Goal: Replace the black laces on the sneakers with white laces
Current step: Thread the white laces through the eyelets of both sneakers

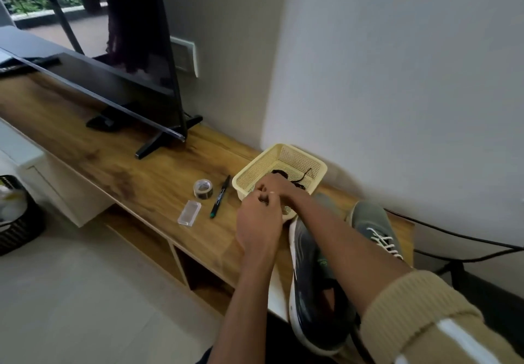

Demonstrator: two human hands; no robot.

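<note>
Setting: wooden bench [127, 176] along a grey wall; television [113, 80] at 10 o'clock in the view.
Basket: cream mesh basket [300, 159] near the centre, close to the wall; black laces [283, 174] lie inside.
Sneakers: both at 5 o'clock from the basket; far sneaker [368, 222] carries white laces [385, 242]; near sneaker [312, 273] lies partly under the right forearm, its lacing hidden.
Left hand [256, 225]: at the basket's 7 o'clock rim, fingers curled; whether it grips anything cannot be told.
Right hand [273, 188]: over the same rim, meeting the left; fingers curled, grip likewise unclear.
Small items: tape roll [203, 190], marker [219, 197] and clear case [189, 213] at 9 o'clock from the basket.
</note>
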